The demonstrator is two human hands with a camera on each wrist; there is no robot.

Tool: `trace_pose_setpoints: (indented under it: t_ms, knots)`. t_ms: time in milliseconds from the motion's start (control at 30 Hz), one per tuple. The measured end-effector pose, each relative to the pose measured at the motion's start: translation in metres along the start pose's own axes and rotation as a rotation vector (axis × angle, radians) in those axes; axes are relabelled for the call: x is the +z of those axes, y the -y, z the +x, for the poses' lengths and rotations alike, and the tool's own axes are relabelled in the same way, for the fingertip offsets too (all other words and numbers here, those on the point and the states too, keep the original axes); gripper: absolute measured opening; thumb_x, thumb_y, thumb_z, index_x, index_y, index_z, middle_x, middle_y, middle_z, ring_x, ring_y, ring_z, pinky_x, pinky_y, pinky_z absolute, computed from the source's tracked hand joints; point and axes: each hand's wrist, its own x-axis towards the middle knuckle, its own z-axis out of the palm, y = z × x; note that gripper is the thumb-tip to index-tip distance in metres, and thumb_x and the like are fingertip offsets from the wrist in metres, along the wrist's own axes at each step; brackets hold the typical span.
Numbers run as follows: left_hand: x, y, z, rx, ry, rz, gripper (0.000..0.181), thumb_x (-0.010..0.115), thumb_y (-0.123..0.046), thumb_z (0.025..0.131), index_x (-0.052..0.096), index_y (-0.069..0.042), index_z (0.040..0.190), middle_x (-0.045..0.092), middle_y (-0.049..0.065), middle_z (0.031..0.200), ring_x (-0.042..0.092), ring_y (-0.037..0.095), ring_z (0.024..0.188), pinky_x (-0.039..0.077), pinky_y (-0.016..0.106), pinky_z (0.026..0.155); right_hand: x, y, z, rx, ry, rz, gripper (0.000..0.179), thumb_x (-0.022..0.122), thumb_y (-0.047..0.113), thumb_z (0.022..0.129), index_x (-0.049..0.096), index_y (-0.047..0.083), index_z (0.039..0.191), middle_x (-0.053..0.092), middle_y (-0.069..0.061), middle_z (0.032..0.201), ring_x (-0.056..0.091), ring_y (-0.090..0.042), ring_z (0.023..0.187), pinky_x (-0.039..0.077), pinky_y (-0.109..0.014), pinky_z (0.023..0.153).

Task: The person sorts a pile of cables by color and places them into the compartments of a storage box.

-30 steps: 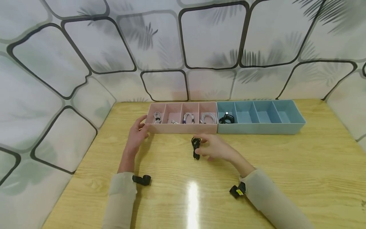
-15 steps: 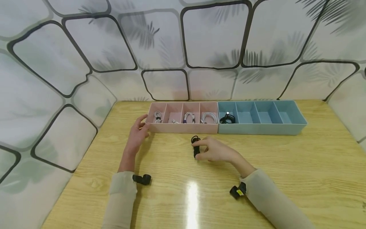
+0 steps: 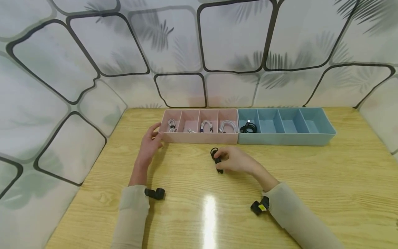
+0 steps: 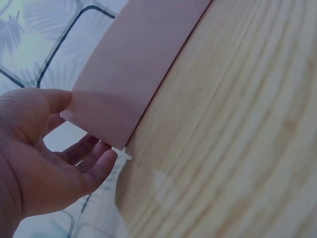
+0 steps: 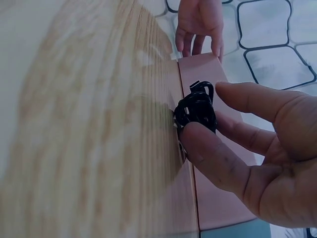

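Note:
In the head view my right hand (image 3: 236,159) pinches a coiled black cable (image 3: 214,153) over the table, in front of the pink divided box (image 3: 199,138). The right wrist view shows the thumb on one side of the black bundle (image 5: 195,109) and fingers on the other. My left hand (image 3: 150,147) rests against the pink box's left end, its fingers loosely bent. Seen from the left wrist, the thumb touches near the box's rim (image 4: 99,99) and the other fingertips lie along its end edge. White cables sit in the pink box's compartments, with a small white piece in the second.
A blue divided box (image 3: 284,139) stands end to end with the pink one, another black cable (image 3: 248,128) in its leftmost compartment. Both boxes stand near the back of the wood-grain table (image 3: 183,207), before a patterned wall (image 3: 230,38).
My right hand has closed its thumb and fingers on the black cable and shifted it slightly right, turning its lower end rightward. The left hand keeps its place at the pink box.

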Motion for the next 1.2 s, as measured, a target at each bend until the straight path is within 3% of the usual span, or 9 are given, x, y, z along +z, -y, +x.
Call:
trace_pose_setpoints:
  t_ms: [233,500,700,800,1000,1200]
  knots:
    - [-0.001,0.002,0.002,-0.005,0.007,0.001,0.048,0.05,-0.021,0.105,0.041,-0.014,0.151,0.05,0.024,0.128,0.054,0.029,0.105,0.049,0.024,0.075,-0.001,-0.002,0.0,0.021,-0.026,0.041,0.026,0.078,0.011,0.083,0.062,0.002,0.101,0.065,-0.011,0.094,0.061,-0.018,0.067,0.057,-0.036,0.06]
    - [-0.001,0.0,0.003,0.0,0.008,0.001,0.047,0.05,-0.02,0.105,0.042,-0.014,0.151,0.051,0.024,0.127,0.054,0.027,0.103,0.049,0.024,0.074,-0.002,0.0,0.0,0.027,-0.028,0.054,0.024,0.073,0.0,0.08,0.06,-0.001,0.1,0.063,-0.014,0.094,0.061,-0.017,0.066,0.057,-0.036,0.06]
    - [-0.001,0.001,0.004,-0.001,0.004,0.0,0.047,0.05,-0.019,0.104,0.043,-0.014,0.15,0.052,0.024,0.126,0.054,0.025,0.1,0.049,0.024,0.074,-0.004,0.0,0.001,0.031,-0.036,0.071,0.024,0.069,-0.008,0.078,0.061,-0.005,0.1,0.063,-0.015,0.092,0.061,-0.021,0.076,0.058,-0.034,0.06]
    - [-0.002,0.002,0.004,-0.001,0.001,0.007,0.047,0.05,-0.018,0.104,0.043,-0.014,0.15,0.052,0.024,0.126,0.055,0.025,0.1,0.049,0.024,0.074,-0.004,-0.001,0.002,0.048,-0.028,0.083,0.031,0.068,-0.008,0.078,0.06,-0.005,0.107,0.062,-0.017,0.097,0.061,-0.022,0.08,0.058,-0.034,0.061]
    - [-0.002,0.0,0.003,0.001,0.007,0.012,0.048,0.051,-0.019,0.104,0.042,-0.014,0.151,0.052,0.025,0.127,0.055,0.025,0.099,0.049,0.025,0.075,-0.008,-0.002,0.0,0.041,-0.01,0.118,0.063,0.063,-0.011,0.078,0.045,-0.001,0.138,0.057,-0.018,0.1,0.059,-0.023,0.078,0.058,-0.036,0.06]
    - [-0.002,-0.002,0.001,0.003,0.017,0.008,0.049,0.051,-0.022,0.104,0.04,-0.015,0.152,0.052,0.025,0.128,0.054,0.028,0.105,0.049,0.029,0.078,-0.013,-0.005,-0.001,-0.039,0.014,0.177,0.066,0.06,-0.011,0.078,0.045,0.001,0.142,0.056,-0.021,0.102,0.06,-0.024,0.081,0.059,-0.042,0.063]
